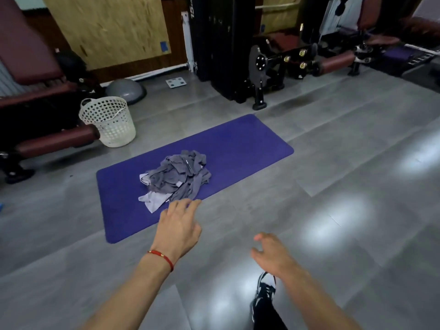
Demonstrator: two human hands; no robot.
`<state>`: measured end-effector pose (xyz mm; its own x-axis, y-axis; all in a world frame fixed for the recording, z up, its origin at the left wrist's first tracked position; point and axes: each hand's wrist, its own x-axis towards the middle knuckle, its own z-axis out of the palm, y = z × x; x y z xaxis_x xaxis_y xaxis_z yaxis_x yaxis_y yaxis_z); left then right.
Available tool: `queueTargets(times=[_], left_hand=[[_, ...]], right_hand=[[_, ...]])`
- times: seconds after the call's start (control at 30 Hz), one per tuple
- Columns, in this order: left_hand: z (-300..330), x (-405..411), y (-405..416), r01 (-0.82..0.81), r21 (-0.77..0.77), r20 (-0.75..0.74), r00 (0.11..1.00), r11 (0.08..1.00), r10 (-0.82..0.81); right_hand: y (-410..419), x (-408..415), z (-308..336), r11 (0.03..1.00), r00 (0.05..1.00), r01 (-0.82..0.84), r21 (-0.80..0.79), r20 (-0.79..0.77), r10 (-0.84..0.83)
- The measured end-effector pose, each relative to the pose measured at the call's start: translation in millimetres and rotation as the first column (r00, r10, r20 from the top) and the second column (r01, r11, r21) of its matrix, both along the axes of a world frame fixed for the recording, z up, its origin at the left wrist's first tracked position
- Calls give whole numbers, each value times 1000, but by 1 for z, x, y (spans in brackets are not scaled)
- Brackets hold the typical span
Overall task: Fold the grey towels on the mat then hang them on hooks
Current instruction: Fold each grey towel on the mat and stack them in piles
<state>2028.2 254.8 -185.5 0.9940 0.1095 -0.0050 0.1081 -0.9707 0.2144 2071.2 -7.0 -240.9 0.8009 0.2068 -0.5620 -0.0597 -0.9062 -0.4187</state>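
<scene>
The left hand (177, 228), fingers spread and holding nothing, reaches over the near edge of the purple mat (238, 144); the right hand (271, 254), loosely open and empty, hangs farther from it. The grey towels (177, 177) lie just beyond the left fingertips, mid-mat (the mat's long axis runs diagonally), in one crumpled, tangled heap.

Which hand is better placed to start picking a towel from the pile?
Left, probably. The left hand reaches out open, fingertips near the pile of grey towels on the mat. The right hand hangs back over bare floor.
</scene>
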Motion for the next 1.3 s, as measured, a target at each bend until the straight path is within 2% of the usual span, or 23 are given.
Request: queueTargets(times=[0.1,0.27,0.53,0.67,0.77,0.9,1.03,1.13,1.23,1.3], left_hand=[[-4,56,-6,-122,-50,-68,991,991,118],[1,131,-6,-263,-44,-140,957,964,255],[-49,259,38,-477,-167,-187,875,863,447],[-75,351,74,-498,-247,-293,856,832,425],[-94,421,115,-473,-244,-404,843,847,354],[-114,496,165,-473,-222,-443,828,853,344],[-119,546,188,-512,-196,-542,767,836,343],[-141,572,206,-557,-101,-656,660,824,366],[-190,600,218,-700,-24,-638,560,714,528],[-238,627,213,-812,-60,-593,496,580,634]], right_hand=[[-7,86,-9,998,998,-60,-11,-29,59],[-6,229,12,986,984,-166,-2,-61,166],[70,400,22,961,963,-260,90,-47,265],[115,470,10,930,932,-358,81,-27,361],[144,526,7,910,910,-408,78,-43,412],[173,604,-7,883,883,-466,52,-38,468],[195,679,-38,823,816,-568,-13,-139,561],[214,745,-81,771,758,-636,-42,-222,613],[240,807,-150,736,719,-676,-14,-229,656],[257,838,-211,726,708,-688,-1,-226,670]])
